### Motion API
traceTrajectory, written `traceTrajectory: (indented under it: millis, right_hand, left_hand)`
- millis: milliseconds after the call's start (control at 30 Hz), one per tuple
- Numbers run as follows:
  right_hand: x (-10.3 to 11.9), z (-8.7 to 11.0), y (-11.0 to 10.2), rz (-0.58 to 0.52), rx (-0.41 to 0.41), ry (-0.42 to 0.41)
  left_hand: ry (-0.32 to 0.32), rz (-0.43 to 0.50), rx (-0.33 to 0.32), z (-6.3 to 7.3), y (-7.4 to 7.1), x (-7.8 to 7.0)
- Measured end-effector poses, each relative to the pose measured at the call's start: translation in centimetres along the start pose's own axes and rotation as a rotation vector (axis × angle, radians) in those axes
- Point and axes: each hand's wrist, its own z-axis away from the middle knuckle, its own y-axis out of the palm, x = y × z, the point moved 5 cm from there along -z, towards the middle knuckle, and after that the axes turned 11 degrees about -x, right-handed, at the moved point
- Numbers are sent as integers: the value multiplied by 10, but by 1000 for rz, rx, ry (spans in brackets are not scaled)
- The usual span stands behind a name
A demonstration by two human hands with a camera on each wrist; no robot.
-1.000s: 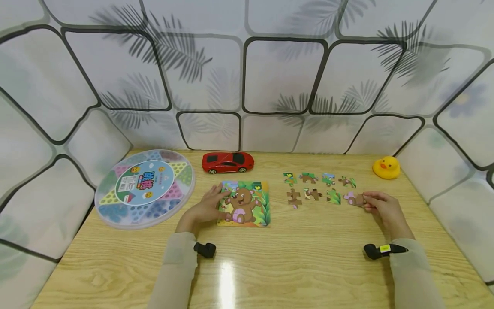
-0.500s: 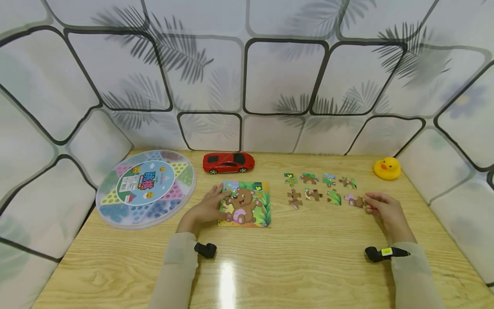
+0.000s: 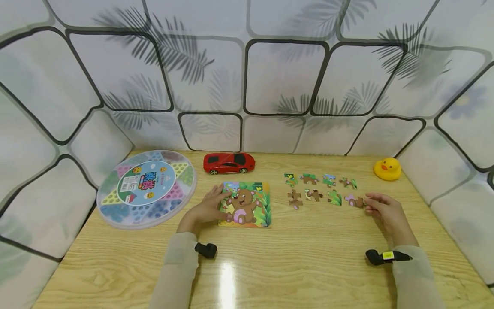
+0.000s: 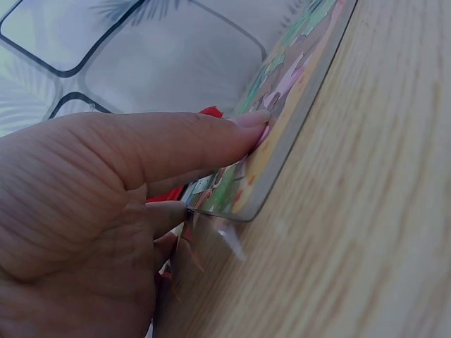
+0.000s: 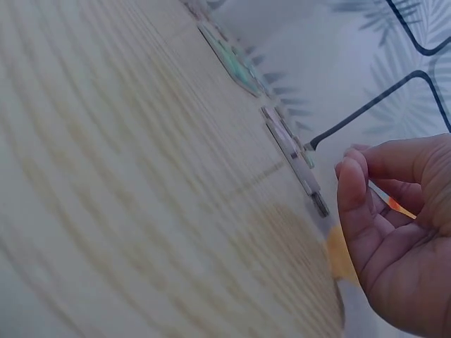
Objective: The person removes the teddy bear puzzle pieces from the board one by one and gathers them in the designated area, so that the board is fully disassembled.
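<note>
In the head view, my left hand (image 3: 206, 206) rests at the left side of a square bear puzzle board (image 3: 252, 199). In the left wrist view the thumb (image 4: 204, 144) lies on its face, with the other fingers by its edge. A brown and pink puzzle piece (image 3: 354, 201) lies flat at the right end of the front row. My right hand (image 3: 387, 211) is just beside its right end, thumb and index fingertips close together, holding nothing. The right wrist view shows a gap between the fingertips and that piece (image 5: 292, 155).
Several other loose puzzle pieces (image 3: 313, 195) lie in two rows right of the board. A red toy car (image 3: 229, 163) stands behind the board. At left is a round Chinese checkers set (image 3: 146, 189); a yellow rubber duck (image 3: 387, 168) sits at back right. Patterned fabric walls enclose the wooden table.
My right fingertips have let go of the brown and pink piece and drawn slightly right; the piece now lies flat. My left hand stays on the board.
</note>
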Motion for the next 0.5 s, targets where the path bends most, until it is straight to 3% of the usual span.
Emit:
traceTrajectory:
  millis: [167, 500]
  right_hand:
    - [0, 4, 10, -55, 23, 25]
    - [6, 10, 48, 101, 100, -53]
  left_hand:
    - [11, -5, 4, 0, 0, 0]
    - [19, -28, 4, 0, 0, 1]
